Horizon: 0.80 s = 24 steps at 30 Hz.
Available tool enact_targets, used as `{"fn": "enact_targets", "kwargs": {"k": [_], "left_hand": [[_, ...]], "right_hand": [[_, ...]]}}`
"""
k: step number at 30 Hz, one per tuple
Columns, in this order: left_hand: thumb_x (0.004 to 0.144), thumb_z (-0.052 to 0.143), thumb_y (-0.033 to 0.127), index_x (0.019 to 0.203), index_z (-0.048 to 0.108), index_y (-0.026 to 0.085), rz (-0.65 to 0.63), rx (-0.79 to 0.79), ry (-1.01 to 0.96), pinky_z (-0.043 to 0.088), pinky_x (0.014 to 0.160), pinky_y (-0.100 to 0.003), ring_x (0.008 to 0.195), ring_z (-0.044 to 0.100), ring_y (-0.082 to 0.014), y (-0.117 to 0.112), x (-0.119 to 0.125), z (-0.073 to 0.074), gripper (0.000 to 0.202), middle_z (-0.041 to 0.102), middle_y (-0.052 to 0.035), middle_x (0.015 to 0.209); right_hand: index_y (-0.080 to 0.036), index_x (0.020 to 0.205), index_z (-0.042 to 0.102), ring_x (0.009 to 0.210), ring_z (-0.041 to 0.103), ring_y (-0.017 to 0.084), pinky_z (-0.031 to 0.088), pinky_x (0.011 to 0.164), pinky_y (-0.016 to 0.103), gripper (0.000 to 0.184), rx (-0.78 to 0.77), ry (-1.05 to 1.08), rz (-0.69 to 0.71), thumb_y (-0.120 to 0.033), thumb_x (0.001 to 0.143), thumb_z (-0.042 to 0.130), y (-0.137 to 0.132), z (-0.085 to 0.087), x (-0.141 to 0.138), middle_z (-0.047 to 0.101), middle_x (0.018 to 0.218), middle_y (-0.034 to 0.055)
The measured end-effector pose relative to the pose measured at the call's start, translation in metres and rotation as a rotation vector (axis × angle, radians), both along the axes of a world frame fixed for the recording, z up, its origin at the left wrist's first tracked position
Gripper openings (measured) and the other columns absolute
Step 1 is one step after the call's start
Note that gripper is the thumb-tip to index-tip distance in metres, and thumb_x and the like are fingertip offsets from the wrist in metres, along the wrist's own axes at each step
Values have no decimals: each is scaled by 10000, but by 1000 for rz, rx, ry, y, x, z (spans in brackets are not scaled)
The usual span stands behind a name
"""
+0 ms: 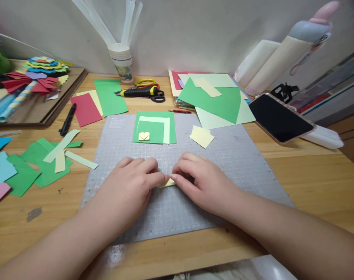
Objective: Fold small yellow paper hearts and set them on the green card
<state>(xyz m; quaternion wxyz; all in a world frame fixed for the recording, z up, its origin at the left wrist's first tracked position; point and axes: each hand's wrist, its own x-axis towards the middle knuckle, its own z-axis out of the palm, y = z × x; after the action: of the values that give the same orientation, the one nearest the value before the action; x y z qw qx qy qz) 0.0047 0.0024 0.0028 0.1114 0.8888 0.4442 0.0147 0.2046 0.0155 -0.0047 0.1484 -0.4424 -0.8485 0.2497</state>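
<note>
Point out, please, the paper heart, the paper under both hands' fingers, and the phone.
Paper heart point(144, 136): head view, its middle.
Handled paper point(167, 182): head view, its uncovered part.
Phone point(282, 118): head view, its dark screen.

This is a small papercraft corner, more homely than industrial: a pale wooden worktop point(311, 179) against a plain grey wall point(194, 35), with a grey gridded cutting mat point(238, 167), green paper offcuts point(45, 171), black-handled scissors point(159, 93) and a folded red paper flower point(44, 83). A black-screened phone point(282, 116) and a cream, pink-topped bottle point(284, 58) add a personal touch. Whether it's a house or classroom, I can't tell.
</note>
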Motion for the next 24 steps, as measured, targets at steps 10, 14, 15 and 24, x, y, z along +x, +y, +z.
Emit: {"fn": "enact_targets", "kwargs": {"k": [10,14,15,24], "left_hand": [[852,440,63,1012,669,312,30,-28,-15,411,753,-424,848,578,-240,0,-2,-3,373,588,-30,940],[839,429,51,1007,672,317,37,-36,-11,419,755,-429,861,570,-246,-2,-2,-1,397,583,-32,951],[841,425,52,1015,671,318,37,-37,-9,421,756,-430,863,567,-248,-2,-2,-1,402,581,-34,948],[835,422,52,1018,671,314,42,-39,-6,428,757,-429,862,566,-246,-3,-2,0,406,576,-38,942]], "right_hand": [[-141,1008,676,659,583,180,286,577,345,268,309,-238,330,-269,955,447,-17,3,2,691,795,38],[-119,1002,662,684,594,186,304,585,335,222,282,-314,350,-216,941,472,-20,-1,-1,698,824,81],[-112,1021,655,692,596,189,311,590,333,217,281,-325,357,-208,935,480,-21,-2,-1,698,836,89],[-129,1149,615,695,614,209,316,591,353,284,328,-270,442,-254,949,456,-25,-3,-4,705,882,54]]}}
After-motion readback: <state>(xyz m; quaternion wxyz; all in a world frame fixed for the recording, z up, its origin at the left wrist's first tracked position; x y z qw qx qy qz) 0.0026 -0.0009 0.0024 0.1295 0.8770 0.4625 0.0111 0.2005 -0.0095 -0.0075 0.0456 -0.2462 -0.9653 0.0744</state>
